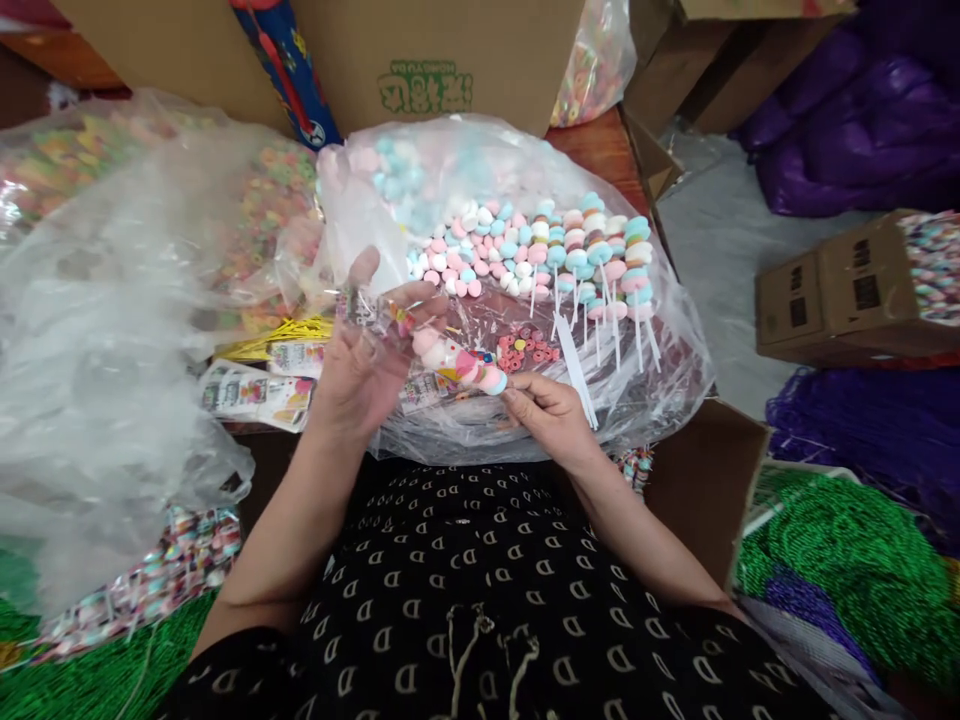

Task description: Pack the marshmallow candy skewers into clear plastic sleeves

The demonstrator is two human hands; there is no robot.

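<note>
In front of my chest I hold a candy skewer (459, 362) of pink, white and blue pieces, with a printed clear wrapper (400, 318) around it. My left hand (361, 365) has the wrapper's upper end between its thumb and fingers, slightly blurred. At the skewer's lower blue end, my right hand (551, 410) pinches with thumb and forefinger. Beyond the hands, several finished candy skewers (592, 250) with white sticks lie on a clear plastic sheet (495, 430). Loose pink, white and blue candies (480, 245) are heaped beside them. White sticks (576, 372) lie near my right hand.
Red candy rings (529, 348) lie behind the held skewer. Printed wrapper packs (255, 395) and yellow ties (277, 335) are left of my left hand. Large plastic bags of coloured rings (277, 190) cover the left side. A cardboard box (480, 50) stands behind; an open carton (701, 490) stands right.
</note>
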